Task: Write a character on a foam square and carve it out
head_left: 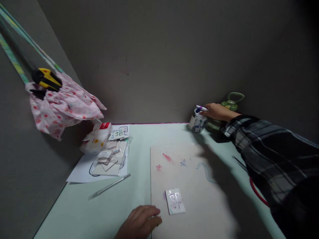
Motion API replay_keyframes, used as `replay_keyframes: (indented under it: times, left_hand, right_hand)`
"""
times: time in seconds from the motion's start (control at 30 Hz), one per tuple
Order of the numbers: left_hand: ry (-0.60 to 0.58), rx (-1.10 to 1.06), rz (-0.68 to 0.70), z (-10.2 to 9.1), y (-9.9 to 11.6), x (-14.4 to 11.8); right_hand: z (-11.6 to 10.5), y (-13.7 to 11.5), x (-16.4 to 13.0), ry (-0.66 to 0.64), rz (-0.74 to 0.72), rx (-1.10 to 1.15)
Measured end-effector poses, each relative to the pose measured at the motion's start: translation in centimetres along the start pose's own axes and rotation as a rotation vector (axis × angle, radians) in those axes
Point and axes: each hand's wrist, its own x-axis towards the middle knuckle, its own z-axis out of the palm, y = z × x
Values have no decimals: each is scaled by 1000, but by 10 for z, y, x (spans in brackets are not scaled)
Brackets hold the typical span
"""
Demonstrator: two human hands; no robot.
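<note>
At the back right, my right hand (216, 111) pinches a white and purple marker (201, 108) over the mouth of a pen cup (196, 124). The marker lies nearly level, and another dark pen end shows in the cup. My left hand (139, 221) rests at the front by the left edge of a pale board (194, 186), thumb and fingers apart with nothing between them. A small white block (175, 201) with purple marks on its top lies on the board, just right of my left fingertips. Red, blue and teal marks show on the board.
A craft knife (109, 186) lies left of the board. Beyond it are a paper sheet (77, 174), bagged flat pieces (107, 162) and a tissue pack (97, 137). A pink pouch (67, 103) hangs at left. Red-handled scissors (258, 194) and a green bottle (230, 104) are at right.
</note>
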Motion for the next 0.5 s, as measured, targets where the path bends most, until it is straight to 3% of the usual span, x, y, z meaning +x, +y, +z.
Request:
replay_keyframes:
  times: [0.2,0.5]
  left_hand:
    - [-7,-53,-14,-4,0,0]
    - [-23,-49,-1,-9,2,4]
  right_hand:
    - [-10,-4,-2,-213,69,-26]
    - [-9,-8,-10,-240,97,94]
